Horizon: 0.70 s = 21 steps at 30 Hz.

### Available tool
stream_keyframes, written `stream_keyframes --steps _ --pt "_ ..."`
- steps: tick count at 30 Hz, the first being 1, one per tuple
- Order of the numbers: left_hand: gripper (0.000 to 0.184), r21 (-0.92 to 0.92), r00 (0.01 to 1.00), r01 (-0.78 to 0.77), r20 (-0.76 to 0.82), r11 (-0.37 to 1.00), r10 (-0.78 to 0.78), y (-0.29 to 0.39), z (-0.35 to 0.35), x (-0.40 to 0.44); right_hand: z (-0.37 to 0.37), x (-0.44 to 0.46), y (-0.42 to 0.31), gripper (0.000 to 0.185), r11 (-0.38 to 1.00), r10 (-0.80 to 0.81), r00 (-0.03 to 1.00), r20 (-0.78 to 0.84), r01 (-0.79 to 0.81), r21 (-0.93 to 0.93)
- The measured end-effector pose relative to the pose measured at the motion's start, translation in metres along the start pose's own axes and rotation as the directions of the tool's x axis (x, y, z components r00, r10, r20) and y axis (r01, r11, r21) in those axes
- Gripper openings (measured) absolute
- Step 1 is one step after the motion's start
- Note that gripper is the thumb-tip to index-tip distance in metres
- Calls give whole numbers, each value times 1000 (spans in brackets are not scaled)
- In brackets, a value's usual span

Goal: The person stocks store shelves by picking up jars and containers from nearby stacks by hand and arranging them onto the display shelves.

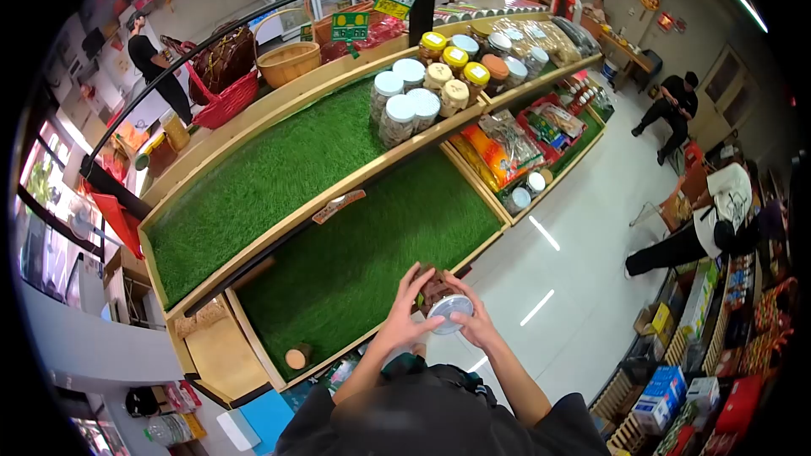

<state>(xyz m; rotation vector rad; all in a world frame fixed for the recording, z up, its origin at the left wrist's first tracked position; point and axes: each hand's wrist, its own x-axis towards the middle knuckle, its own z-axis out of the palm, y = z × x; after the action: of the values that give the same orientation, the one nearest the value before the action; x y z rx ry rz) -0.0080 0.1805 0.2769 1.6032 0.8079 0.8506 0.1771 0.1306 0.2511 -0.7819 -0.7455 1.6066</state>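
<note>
Between my two hands is a jar (434,287) of dark brown pieces, tilted so that its pale, translucent lid (451,312) faces me. My left hand (405,314) wraps round one side, with its fingers over the far end. Against the other side presses my right hand (480,321), its thumb by the lid. The jar is held above the front edge of a lower shelf lined with green artificial grass (363,245). On that grass, at the near left corner, lies a small jar with an orange-tan lid (296,359).
Jars with white lids (409,110) and yellow lids (454,57) stand on the upper grass shelf (279,177). Packaged goods (507,148) fill the lower section to the right. A person (722,211) bends by stocked shelves; others sit or stand farther off. Baskets (287,59) line the back.
</note>
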Motion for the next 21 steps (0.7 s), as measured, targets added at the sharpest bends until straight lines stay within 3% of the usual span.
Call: stream_keyframes --steps 3,5,6,7,8,11,15,17,18,19,21 --pt "86 7 997 -50 -57 999 50 32 -21 36 6 48 -39 79 998 -49 997 53 47 28" --pt "87 131 979 -135 -133 982 152 55 -31 63 19 81 -76 78 996 -87 987 134 84 27" --pt "83 134 965 -171 -180 976 193 63 -37 79 27 99 -96 77 970 -170 966 194 199 -141" --pt "84 102 954 -208 -199 973 224 70 -43 97 30 119 -116 76 856 -257 925 280 352 -378" --pt "86 160 939 -241 -210 957 271 76 -53 115 36 140 -136 75 817 -266 907 327 392 -423" --pt "90 310 913 -228 -261 923 314 108 -86 167 61 199 -198 68 759 -228 873 431 437 -483" --pt "66 358 893 -140 -357 923 274 144 -140 244 90 312 -256 56 696 -133 837 530 460 -552" --pt "57 370 859 -194 -383 909 340 138 -178 294 108 363 -280 56 785 -36 866 499 334 -522" --pt "58 294 850 -230 -403 928 339 133 -196 322 112 394 -287 56 779 -32 865 501 336 -529" --pt "56 34 899 -190 -395 981 188 148 -198 338 114 427 -290 57 775 -29 864 502 336 -535" --pt "54 -109 903 -165 -418 980 105 134 -226 382 112 484 -293 56 761 11 839 544 345 -549"
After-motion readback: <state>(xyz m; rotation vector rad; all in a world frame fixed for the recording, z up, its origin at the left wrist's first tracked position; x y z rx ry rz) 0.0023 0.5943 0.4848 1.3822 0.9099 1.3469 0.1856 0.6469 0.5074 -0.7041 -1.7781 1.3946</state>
